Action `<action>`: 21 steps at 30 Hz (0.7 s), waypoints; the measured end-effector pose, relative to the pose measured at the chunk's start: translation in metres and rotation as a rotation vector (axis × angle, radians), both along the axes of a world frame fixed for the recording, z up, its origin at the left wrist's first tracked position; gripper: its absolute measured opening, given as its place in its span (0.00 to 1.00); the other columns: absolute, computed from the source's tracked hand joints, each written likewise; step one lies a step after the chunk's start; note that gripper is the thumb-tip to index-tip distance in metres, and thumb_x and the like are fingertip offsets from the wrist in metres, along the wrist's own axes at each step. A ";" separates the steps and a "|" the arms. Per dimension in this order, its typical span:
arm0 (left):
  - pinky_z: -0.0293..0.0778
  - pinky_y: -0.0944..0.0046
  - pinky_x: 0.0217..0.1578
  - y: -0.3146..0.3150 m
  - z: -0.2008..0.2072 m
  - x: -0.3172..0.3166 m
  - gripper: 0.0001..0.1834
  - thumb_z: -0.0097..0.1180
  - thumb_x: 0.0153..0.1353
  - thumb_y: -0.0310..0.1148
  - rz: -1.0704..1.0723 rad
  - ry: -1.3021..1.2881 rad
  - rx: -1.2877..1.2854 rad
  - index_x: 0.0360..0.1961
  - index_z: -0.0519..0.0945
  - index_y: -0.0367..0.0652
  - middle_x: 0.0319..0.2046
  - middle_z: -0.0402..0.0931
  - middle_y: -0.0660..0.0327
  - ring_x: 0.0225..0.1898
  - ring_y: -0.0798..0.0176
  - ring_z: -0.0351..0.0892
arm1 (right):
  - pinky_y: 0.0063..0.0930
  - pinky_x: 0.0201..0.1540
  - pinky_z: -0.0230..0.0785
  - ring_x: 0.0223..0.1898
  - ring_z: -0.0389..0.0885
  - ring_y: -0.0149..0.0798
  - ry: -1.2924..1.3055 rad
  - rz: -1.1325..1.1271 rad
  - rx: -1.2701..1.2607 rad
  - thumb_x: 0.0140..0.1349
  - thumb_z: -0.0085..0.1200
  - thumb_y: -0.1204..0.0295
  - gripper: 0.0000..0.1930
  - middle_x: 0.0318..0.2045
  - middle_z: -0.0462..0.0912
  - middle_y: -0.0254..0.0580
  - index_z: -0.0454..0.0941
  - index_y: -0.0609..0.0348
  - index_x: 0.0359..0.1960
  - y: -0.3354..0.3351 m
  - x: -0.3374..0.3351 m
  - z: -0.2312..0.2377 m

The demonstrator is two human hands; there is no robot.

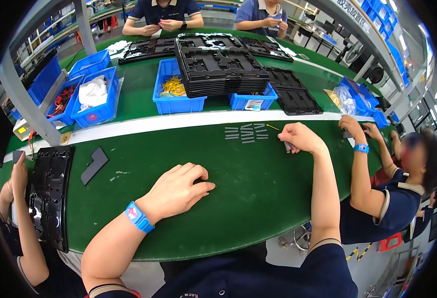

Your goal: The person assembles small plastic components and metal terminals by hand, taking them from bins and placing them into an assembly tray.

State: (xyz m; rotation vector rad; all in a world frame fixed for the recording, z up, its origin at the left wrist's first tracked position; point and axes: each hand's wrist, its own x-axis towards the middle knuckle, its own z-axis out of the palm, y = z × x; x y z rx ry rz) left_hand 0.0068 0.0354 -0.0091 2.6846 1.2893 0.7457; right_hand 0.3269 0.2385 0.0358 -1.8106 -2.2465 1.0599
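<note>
Right hand [300,137] gripping a dark piece [289,147], grey strips [247,133] at its nine o'clock, left hand [177,191] low over tabletop [258,198], fingers [196,172] loosely parted

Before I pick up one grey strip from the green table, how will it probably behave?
The grey strips look small and narrow, so one is probably light and easily pushed out of its group. They seem to lie flat, so rolling is unlikely. Stiffness I cannot tell, as the green table supports them.
</note>
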 end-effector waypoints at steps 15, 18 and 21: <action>0.75 0.60 0.46 0.003 -0.001 -0.001 0.14 0.67 0.52 0.30 0.001 0.004 0.004 0.42 0.84 0.49 0.42 0.73 0.64 0.44 0.59 0.75 | 0.32 0.38 0.73 0.31 0.81 0.36 0.114 0.042 0.556 0.56 0.65 0.68 0.11 0.29 0.82 0.43 0.80 0.65 0.31 0.020 -0.012 -0.040; 0.75 0.60 0.46 0.002 0.000 -0.001 0.14 0.67 0.52 0.30 -0.002 -0.005 0.000 0.42 0.84 0.49 0.42 0.73 0.64 0.44 0.59 0.75 | 0.34 0.41 0.73 0.34 0.81 0.41 0.075 0.037 0.514 0.57 0.63 0.68 0.11 0.33 0.81 0.46 0.79 0.64 0.30 0.026 -0.014 -0.045; 0.75 0.60 0.46 0.001 -0.002 -0.001 0.14 0.67 0.52 0.30 0.002 0.002 -0.007 0.42 0.84 0.49 0.42 0.73 0.64 0.44 0.59 0.75 | 0.35 0.41 0.73 0.35 0.82 0.44 -0.012 0.021 0.498 0.59 0.60 0.66 0.12 0.32 0.82 0.51 0.76 0.64 0.27 0.019 -0.016 -0.038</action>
